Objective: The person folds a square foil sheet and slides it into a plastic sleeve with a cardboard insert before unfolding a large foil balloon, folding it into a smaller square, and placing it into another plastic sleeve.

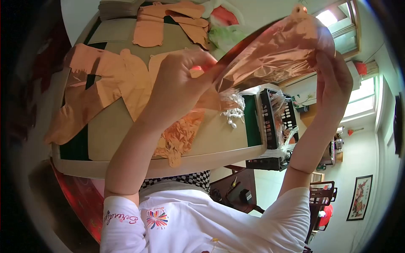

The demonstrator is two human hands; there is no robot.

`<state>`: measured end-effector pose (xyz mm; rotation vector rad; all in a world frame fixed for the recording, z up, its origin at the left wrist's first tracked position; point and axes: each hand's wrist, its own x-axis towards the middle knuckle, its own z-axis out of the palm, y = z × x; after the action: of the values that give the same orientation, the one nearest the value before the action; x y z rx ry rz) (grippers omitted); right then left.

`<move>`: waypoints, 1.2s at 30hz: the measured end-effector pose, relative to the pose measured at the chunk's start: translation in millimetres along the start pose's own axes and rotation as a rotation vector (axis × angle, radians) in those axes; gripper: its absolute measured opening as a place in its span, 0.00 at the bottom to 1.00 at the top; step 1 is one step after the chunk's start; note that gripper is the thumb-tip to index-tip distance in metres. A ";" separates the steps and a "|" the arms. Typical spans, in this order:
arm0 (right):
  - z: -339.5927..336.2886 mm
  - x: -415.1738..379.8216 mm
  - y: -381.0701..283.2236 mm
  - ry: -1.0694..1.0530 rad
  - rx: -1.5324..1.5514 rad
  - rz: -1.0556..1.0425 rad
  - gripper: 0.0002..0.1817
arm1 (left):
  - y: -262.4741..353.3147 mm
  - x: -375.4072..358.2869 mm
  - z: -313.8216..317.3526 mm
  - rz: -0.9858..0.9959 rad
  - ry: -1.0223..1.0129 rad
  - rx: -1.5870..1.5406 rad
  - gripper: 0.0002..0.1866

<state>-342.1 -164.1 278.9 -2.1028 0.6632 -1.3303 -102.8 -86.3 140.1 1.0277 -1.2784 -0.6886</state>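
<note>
I hold an uninflated rose-gold foil balloon raised above the table, stretched between both hands. My left hand pinches its lower left end, the fingertips partly hidden. My right hand grips the opposite edge, thumb and fingers closed on the foil. Below my left forearm lies a crumpled rose-gold foil piece with a tab at the table's near edge. More flat foil balloons are spread over the table to the left, some overlapping. A tangle of white string-like pieces sits under the held balloon.
The table has a raised pale rim and green strips. Stacked flat sheets and more flat foil pieces lie at its far side. A black plastic crate with clear plastic bags stands off its right side. Beyond is a dark chair.
</note>
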 end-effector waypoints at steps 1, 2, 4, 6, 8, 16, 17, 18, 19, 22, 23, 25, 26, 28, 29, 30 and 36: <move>0.0 0.0 1.5 -0.005 0.017 -0.011 0.12 | 2.2 -1.5 -1.0 -0.062 -0.018 -0.039 0.09; -0.4 0.0 2.7 -0.008 0.033 -0.022 0.12 | 3.3 -3.2 0.3 -0.009 -0.007 -0.152 0.10; -2.1 0.7 4.7 -0.023 0.055 -0.013 0.11 | 5.5 -5.7 4.1 0.095 0.013 -0.381 0.10; -0.4 0.6 5.1 -0.029 0.096 -0.012 0.11 | 13.1 -3.6 -1.7 0.177 -0.022 0.001 0.10; 5.8 -1.1 4.3 -0.028 0.154 -0.014 0.10 | 11.9 -1.6 -3.7 0.162 -0.061 0.149 0.11; 11.9 -41.0 89.1 -0.472 -0.336 0.130 0.36 | 27.9 10.8 -11.1 0.072 -0.065 0.016 0.11; 22.9 -50.8 94.2 -0.658 -0.546 0.128 0.39 | 26.8 11.6 -11.0 0.107 -0.066 -0.011 0.11; 48.5 -70.0 116.4 -0.591 -0.421 0.167 0.42 | 15.4 13.6 -7.3 0.203 -0.066 -0.058 0.10; 73.8 -80.0 112.3 -0.605 -0.272 0.260 0.41 | 9.4 14.6 -5.9 0.297 -0.069 -0.104 0.10; 97.9 -111.5 165.4 -0.553 -0.370 0.101 0.26 | 13.9 9.0 -12.9 0.218 -0.192 -0.033 0.09; 102.9 -119.1 168.6 -0.473 -0.309 0.209 0.23 | 21.8 6.5 -20.9 0.210 -0.302 0.081 0.07; 107.1 -136.2 204.1 -0.344 -0.158 0.134 0.19 | 17.8 -8.7 -22.1 0.382 -0.301 0.228 0.06; 107.9 -141.8 220.0 -0.289 -0.117 0.096 0.18 | 13.0 -18.3 -20.6 0.469 -0.303 0.301 0.06; 104.9 -138.2 243.7 -0.246 -0.243 0.063 0.17 | -6.3 -41.1 -13.5 0.511 -0.309 0.312 0.08; 102.5 -131.5 253.1 -0.244 -0.369 0.057 0.18 | -17.3 -52.2 -9.7 0.532 -0.314 0.315 0.08; 109.3 -124.2 247.3 -0.172 -0.387 0.021 0.17 | -26.7 -62.2 -7.5 0.549 -0.325 0.387 0.09; 140.9 -86.7 255.8 -0.046 -0.553 -0.197 0.18 | -87.9 -92.3 -15.7 0.583 -0.285 0.688 0.10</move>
<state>-274.8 -263.9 -1.0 -2.6883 0.9030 -1.2994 -94.9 -38.1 21.3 1.0287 -2.0281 0.0815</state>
